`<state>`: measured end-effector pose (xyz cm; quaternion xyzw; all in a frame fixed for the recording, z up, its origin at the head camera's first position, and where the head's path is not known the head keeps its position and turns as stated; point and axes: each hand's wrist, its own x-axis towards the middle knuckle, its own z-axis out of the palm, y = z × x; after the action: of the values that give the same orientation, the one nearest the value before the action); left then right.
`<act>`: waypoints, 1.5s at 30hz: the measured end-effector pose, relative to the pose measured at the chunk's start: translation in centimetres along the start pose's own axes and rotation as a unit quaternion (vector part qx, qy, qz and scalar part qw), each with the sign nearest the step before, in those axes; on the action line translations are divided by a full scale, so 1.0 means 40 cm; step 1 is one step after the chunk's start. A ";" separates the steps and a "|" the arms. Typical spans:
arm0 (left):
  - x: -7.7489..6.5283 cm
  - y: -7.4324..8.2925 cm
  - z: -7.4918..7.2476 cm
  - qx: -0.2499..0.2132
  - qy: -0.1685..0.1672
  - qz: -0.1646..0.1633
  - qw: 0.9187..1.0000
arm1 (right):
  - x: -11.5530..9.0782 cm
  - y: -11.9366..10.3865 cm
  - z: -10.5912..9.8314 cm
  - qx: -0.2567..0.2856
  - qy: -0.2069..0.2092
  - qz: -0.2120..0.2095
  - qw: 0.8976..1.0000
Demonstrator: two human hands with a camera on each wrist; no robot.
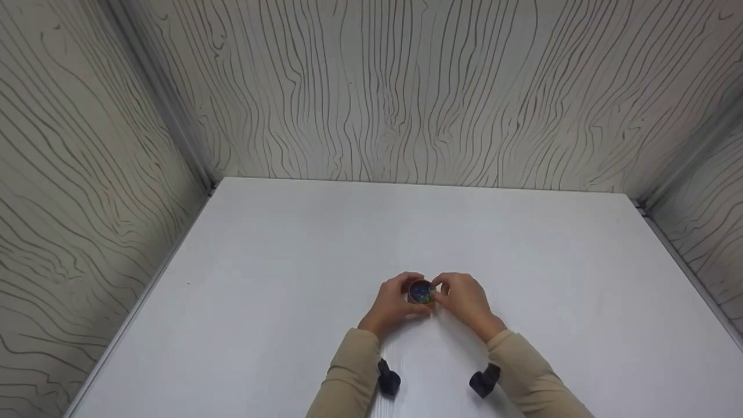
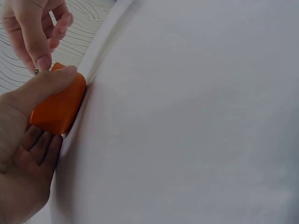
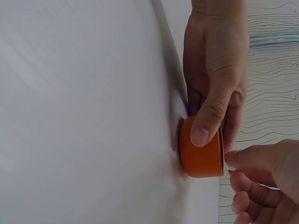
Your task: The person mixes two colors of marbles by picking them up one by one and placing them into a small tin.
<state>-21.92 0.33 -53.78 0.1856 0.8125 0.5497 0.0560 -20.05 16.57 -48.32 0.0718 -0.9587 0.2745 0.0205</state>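
Observation:
My left hand (image 1: 396,303) grips a small round orange cup (image 3: 201,158), with the thumb on one side and the fingers round the other. In the head view the cup's inside looks dark blue, with small shiny bits of blue and green in it that are too small to name. At the cup's rim, my right hand (image 1: 466,297) pinches a small greenish, glassy-looking piece (image 3: 231,168) between thumb and forefinger. Its other fingers are loosely bent in the right wrist view. The cup sits on the white table, its opening facing up.
The white table (image 1: 278,244) stretches around both hands. Wood-grain patterned panels (image 1: 371,93) stand behind it and at both sides. A black wrist mount (image 1: 389,380) sits at the left sleeve, and another black mount (image 1: 484,380) at the right sleeve.

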 end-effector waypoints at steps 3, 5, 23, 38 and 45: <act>0.000 0.001 -0.001 0.006 0.002 0.003 1.000 | 0.001 0.001 0.002 0.000 0.004 0.000 1.000; -0.001 0.002 -0.001 0.010 0.003 0.005 1.000 | 0.001 0.000 0.003 0.000 0.005 -0.001 1.000; -0.002 0.001 0.002 0.010 0.005 0.001 1.000 | -0.002 -0.002 0.010 0.006 0.004 -0.003 1.000; -0.018 0.007 -0.004 -0.024 0.002 -0.029 0.999 | -0.008 0.016 -0.024 -0.026 0.043 -0.025 0.998; 0.009 0.065 -0.061 0.101 0.063 -0.022 0.993 | 0.004 0.040 -0.064 -0.040 0.103 -0.023 0.994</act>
<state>-22.36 -0.82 -50.39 0.1369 0.8695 0.4745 -0.0021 -20.45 19.26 -46.96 0.0645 -0.9599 0.2408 0.1285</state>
